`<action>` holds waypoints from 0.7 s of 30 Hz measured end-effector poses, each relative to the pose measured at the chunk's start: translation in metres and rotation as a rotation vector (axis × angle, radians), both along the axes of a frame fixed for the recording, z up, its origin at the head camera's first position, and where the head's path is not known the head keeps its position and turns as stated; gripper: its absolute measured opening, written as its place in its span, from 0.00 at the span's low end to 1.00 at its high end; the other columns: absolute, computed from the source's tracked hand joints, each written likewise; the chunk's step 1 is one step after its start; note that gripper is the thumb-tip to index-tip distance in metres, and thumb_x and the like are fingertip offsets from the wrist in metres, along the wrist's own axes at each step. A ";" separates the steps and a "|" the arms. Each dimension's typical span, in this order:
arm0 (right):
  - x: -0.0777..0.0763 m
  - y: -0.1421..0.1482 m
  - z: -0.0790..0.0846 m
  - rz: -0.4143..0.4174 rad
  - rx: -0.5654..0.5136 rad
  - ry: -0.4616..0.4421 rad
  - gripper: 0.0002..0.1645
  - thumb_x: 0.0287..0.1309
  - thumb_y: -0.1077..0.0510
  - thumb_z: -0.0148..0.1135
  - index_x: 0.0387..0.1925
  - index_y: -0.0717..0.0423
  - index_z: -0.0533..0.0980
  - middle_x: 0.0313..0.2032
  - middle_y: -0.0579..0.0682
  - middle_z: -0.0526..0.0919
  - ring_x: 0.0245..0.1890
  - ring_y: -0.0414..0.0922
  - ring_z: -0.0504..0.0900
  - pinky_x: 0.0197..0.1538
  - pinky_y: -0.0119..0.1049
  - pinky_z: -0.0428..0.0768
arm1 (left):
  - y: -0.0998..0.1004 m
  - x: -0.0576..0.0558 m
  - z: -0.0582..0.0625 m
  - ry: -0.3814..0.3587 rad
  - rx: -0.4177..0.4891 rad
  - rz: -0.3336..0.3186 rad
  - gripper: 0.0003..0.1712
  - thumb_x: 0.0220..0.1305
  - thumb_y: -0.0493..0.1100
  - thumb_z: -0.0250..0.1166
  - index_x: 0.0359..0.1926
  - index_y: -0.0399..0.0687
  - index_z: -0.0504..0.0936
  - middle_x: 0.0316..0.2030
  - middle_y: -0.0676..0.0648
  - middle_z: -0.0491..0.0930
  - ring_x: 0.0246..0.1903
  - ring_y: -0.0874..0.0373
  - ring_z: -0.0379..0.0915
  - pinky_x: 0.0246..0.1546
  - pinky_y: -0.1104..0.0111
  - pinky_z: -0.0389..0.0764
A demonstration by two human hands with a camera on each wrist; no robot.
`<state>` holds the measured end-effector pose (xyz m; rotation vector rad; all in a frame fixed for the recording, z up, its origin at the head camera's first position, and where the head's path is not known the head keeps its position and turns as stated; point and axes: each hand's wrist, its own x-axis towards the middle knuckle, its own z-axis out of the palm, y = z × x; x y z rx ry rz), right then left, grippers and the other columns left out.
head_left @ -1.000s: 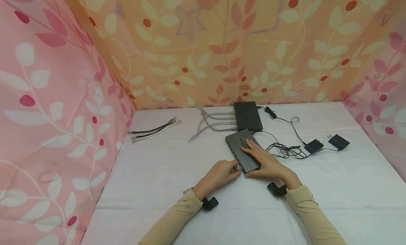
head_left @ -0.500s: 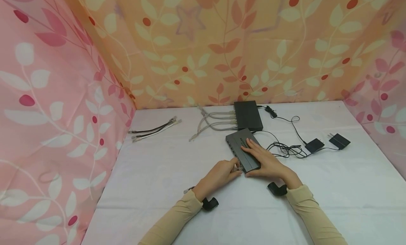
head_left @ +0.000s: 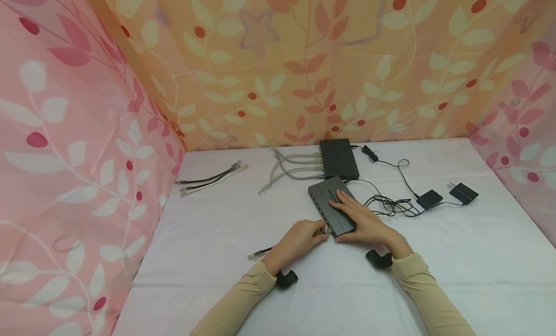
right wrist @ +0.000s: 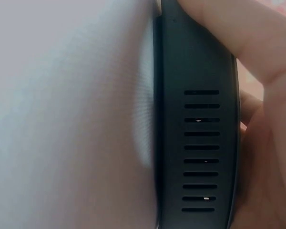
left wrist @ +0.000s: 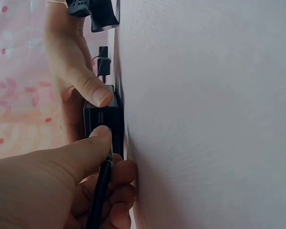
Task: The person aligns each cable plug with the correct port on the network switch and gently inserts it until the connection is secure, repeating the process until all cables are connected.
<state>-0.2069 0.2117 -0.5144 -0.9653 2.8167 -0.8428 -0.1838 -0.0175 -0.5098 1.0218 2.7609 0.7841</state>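
Note:
A dark grey network switch [head_left: 336, 218] marked NETGEAR lies slanted on the white-covered table. My right hand [head_left: 366, 225] holds it, fingers spread over its top and the thumb over its near edge; in the right wrist view the thumb covers part of its slotted side [right wrist: 200, 152]. At the port side, my left hand [head_left: 298, 240] pinches a short black network cable [left wrist: 99, 193] between thumb and fingers, right at the ports. The cable's loose end [head_left: 259, 253] with a clear plug sticks out behind the left wrist. The fingertips hide most of the plug at the switch.
Behind stands a second black switch [head_left: 340, 160] with several grey network cables [head_left: 299, 169] plugged in. Two black power adapters [head_left: 464, 193] and a tangled cord [head_left: 393, 205] lie at right. Several short cables [head_left: 210, 178] lie at back left. Patterned curtains [head_left: 304, 65] border the table.
The cable's loose end has swung out beyond the left wrist, showing more black cord. The left fingers have shifted slightly at the port. The right hand and switch stay in place.

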 end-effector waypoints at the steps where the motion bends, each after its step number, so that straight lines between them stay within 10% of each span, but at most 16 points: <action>1: 0.000 0.000 0.000 0.000 0.000 0.000 0.61 0.35 0.33 0.72 0.69 0.48 0.57 0.72 0.55 0.45 0.71 0.55 0.44 0.63 0.61 0.54 | 0.000 0.000 -0.001 -0.003 0.001 0.003 0.07 0.62 0.50 0.61 0.34 0.53 0.77 0.20 0.60 0.76 0.18 0.73 0.66 0.21 0.81 0.66; 21: -0.001 0.000 -0.001 0.006 -0.003 0.012 0.61 0.36 0.32 0.71 0.69 0.48 0.56 0.72 0.56 0.45 0.71 0.55 0.44 0.64 0.61 0.54 | 0.003 0.000 -0.001 0.056 0.007 0.030 0.06 0.61 0.48 0.62 0.31 0.53 0.77 0.17 0.59 0.73 0.16 0.71 0.63 0.18 0.80 0.63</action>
